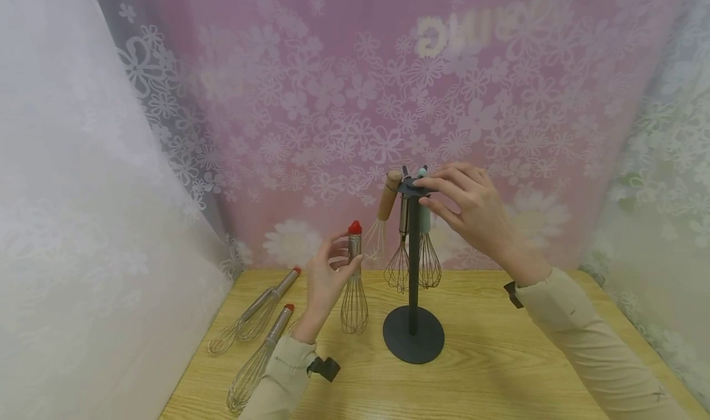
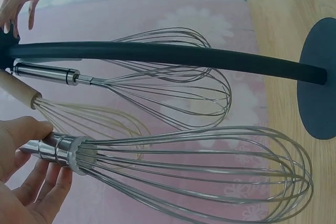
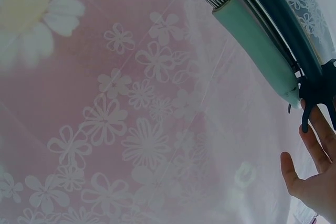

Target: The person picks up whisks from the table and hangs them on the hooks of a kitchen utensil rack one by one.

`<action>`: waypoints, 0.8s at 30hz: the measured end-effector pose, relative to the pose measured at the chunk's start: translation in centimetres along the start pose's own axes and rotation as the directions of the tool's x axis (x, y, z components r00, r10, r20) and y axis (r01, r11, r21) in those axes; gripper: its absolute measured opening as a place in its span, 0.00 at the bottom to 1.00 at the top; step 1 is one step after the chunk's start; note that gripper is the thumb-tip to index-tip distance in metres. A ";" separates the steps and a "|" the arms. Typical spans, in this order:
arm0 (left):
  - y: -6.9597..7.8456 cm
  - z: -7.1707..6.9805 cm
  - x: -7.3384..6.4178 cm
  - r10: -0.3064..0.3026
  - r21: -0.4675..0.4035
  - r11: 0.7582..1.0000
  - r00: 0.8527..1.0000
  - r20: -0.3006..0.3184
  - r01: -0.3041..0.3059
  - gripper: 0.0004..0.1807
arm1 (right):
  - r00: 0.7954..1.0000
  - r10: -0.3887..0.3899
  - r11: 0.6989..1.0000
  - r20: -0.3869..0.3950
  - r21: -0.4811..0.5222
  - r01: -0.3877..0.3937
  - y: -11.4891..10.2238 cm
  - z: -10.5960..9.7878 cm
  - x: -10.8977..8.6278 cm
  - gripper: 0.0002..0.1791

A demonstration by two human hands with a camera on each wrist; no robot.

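My left hand grips the steel handle of a red-capped whisk, held upright with its wires downward, left of a black stand. In the left wrist view, thumb and fingers close round that whisk's handle. My right hand touches the stand's hooked top with extended fingers, the thumb apart from it. From the hooks hang a wooden-handled whisk, a steel-handled whisk and a mint-green-handled whisk. Part of the green handle is hidden behind my right hand in the head view.
On the wooden table, several red-capped whisks lie at the left, one of them a near whisk partly beside my left sleeve. The stand's round base sits mid-table. A pink floral curtain hangs behind, with pale curtains at both sides.
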State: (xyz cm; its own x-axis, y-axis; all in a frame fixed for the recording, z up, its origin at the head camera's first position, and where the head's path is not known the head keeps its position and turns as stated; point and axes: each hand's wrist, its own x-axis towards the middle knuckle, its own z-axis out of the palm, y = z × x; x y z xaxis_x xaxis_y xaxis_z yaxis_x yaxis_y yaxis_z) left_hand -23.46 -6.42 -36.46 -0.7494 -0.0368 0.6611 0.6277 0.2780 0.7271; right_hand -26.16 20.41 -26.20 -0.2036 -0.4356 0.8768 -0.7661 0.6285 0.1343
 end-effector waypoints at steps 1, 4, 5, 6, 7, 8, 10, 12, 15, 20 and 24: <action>0.1 0.1 0.0 0.001 0.003 1.000 1.000 -0.006 -0.001 0.26 | 1.000 0.000 1.000 -0.002 0.000 0.000 0.0 0.0 0.0 0.26; 0.3 0.3 0.1 0.004 0.009 1.000 1.000 -0.015 -0.004 0.26 | 1.000 0.001 1.000 -0.001 -0.003 -0.001 0.0 0.0 0.0 0.26; 0.4 0.3 0.2 0.006 0.012 1.000 1.000 -0.015 -0.005 0.26 | 1.000 0.001 1.000 -0.002 -0.003 -0.001 0.0 0.0 0.0 0.26; 0.4 0.4 0.2 0.008 0.012 1.000 1.000 -0.014 -0.008 0.26 | 1.000 0.000 1.000 -0.003 -0.003 0.000 0.0 0.0 0.0 0.26; 0.5 0.4 0.2 0.012 0.010 1.000 1.000 -0.013 -0.012 0.26 | 1.000 0.000 1.000 -0.003 -0.004 0.000 0.0 0.0 0.0 0.26; 0.6 0.4 0.2 0.015 0.007 1.000 1.000 -0.011 -0.015 0.26 | 1.000 0.000 1.000 -0.003 -0.004 0.000 0.0 0.0 0.0 0.26; 0.8 0.4 0.3 0.022 0.006 1.000 1.000 -0.007 -0.022 0.26 | 1.000 0.001 1.000 -0.002 -0.002 -0.001 0.1 0.0 0.0 0.26; 1.0 0.4 0.3 0.029 0.007 1.000 1.000 -0.006 -0.029 0.25 | 1.000 0.000 1.000 -0.001 -0.003 0.000 0.1 0.0 0.0 0.26; 1.1 0.4 0.5 0.033 0.012 0.999 0.999 -0.003 -0.033 0.26 | 1.000 -0.001 1.000 0.003 -0.004 0.002 0.1 0.0 0.0 0.25; -0.7 1.0 0.9 0.021 0.019 1.000 1.000 0.003 -0.022 0.28 | 1.000 -0.007 1.000 0.001 -0.009 0.007 0.1 0.0 0.0 0.25; -1.6 1.4 1.1 0.024 0.009 1.000 1.000 0.001 -0.024 0.30 | 1.000 -0.007 1.000 0.001 -0.008 0.007 0.1 0.1 0.0 0.25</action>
State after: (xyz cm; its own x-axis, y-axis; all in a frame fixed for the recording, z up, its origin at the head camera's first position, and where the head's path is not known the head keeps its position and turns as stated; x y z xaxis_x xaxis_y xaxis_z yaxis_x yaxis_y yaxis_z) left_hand -25.61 -5.61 -37.14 -0.7344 -0.0291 0.6781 0.6435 0.2877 0.7093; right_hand -26.28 20.43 -26.19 -0.1985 -0.4410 0.8753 -0.7625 0.6306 0.1448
